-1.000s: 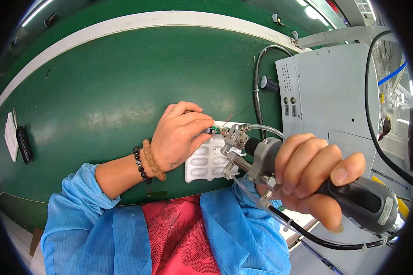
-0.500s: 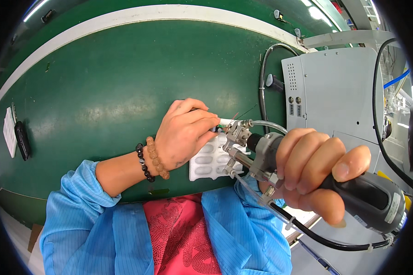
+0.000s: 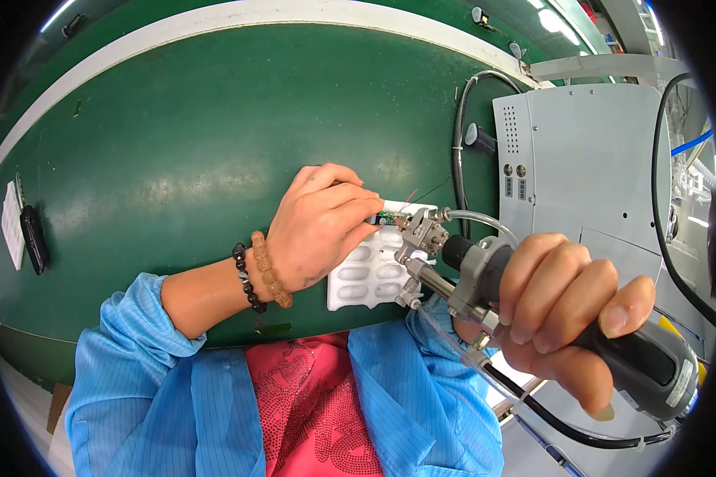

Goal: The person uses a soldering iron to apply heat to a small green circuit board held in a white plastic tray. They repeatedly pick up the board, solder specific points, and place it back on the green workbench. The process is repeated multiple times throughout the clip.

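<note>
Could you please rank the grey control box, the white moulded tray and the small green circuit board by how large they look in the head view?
1. Grey control box, largest.
2. White moulded tray, partly hidden by the left hand.
3. Small green circuit board, pinched in that hand's fingertips, clearly smallest.

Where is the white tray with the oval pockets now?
In the head view, the white tray lies on the green table near its front edge, partly under the left hand, with the tool tip at its right side.
</note>
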Demonstrator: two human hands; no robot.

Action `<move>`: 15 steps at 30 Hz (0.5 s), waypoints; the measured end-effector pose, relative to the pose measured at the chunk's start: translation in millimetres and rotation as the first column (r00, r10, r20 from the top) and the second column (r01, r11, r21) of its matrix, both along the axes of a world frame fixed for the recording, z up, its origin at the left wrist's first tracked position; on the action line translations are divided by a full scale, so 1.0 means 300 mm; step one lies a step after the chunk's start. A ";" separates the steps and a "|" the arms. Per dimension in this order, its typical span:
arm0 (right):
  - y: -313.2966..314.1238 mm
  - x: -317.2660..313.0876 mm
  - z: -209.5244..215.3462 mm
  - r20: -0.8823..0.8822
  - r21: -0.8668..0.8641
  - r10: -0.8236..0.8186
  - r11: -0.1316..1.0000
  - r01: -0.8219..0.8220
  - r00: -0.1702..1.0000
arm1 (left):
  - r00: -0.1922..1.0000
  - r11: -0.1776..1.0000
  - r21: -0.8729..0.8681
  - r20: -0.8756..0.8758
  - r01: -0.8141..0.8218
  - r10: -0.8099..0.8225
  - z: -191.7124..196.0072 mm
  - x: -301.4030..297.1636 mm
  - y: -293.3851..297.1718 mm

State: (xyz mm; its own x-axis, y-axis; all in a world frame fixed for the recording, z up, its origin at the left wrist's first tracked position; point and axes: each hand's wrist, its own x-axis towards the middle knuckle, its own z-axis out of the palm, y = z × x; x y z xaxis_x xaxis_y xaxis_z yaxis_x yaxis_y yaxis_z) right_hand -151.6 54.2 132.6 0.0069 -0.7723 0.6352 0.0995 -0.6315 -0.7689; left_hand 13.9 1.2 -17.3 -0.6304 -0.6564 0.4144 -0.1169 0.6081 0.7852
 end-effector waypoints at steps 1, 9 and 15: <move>-0.003 0.003 -0.001 -0.001 0.009 0.004 1.000 -0.004 1.000 | 1.000 1.000 0.001 0.000 0.000 0.000 0.001 0.002 0.000; -0.005 0.004 -0.008 -0.033 0.016 0.010 1.000 -0.009 0.999 | 1.000 1.000 0.001 0.002 0.006 -0.006 -0.004 -0.001 0.004; -0.002 0.001 -0.016 -0.035 0.019 0.021 1.000 -0.021 0.999 | 1.000 1.000 -0.009 -0.001 -0.007 0.007 -0.012 0.000 0.009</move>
